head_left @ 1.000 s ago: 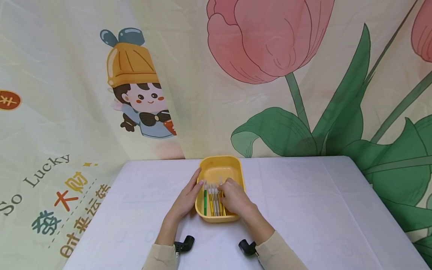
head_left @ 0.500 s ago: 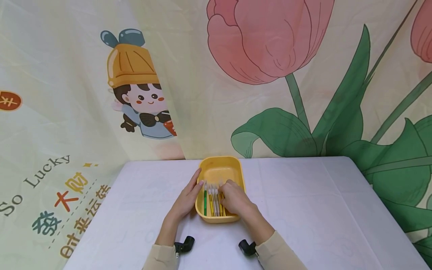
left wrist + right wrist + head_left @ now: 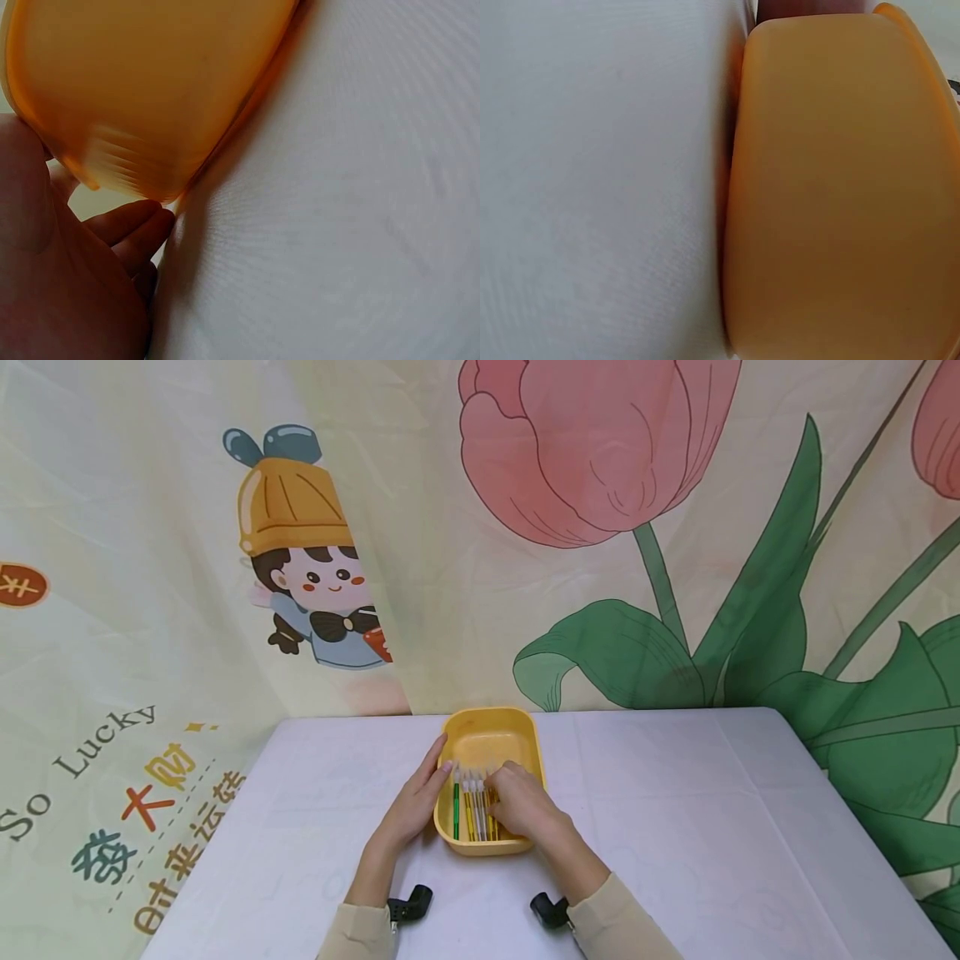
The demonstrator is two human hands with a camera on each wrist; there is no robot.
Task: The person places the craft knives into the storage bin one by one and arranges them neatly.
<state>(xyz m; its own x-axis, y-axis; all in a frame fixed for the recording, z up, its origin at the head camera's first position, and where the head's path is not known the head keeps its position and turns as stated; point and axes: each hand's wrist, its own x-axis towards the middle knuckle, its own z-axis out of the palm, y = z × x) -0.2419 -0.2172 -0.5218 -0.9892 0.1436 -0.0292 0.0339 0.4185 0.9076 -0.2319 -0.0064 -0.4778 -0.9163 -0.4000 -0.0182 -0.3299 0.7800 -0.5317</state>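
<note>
A yellow rectangular tray point(image 3: 491, 745) stands on the white-covered table. Several slim pens point(image 3: 480, 814) with pale tips lie side by side in its near half, and a green pen point(image 3: 456, 810) lies along the left. My left hand point(image 3: 411, 802) holds the tray's left side, thumb over the rim; the left wrist view shows its fingers point(image 3: 139, 232) against the outer wall. Inside the tray, my right hand point(image 3: 528, 802) curls at the rightmost pens and appears to pinch one; its fingertips are mostly hidden. Only the tray's outer wall point(image 3: 847, 187) fills the right wrist view.
White cloth point(image 3: 675, 827) covers the table on both sides of the tray. Behind it hangs a printed backdrop point(image 3: 442, 610) with flowers and a cartoon figure. Black wrist cameras point(image 3: 411, 903) sit close above the cloth near the forearms.
A pale pen tip beside my right fingers has shifted slightly toward the other pens. My left hand and the tray stay in place.
</note>
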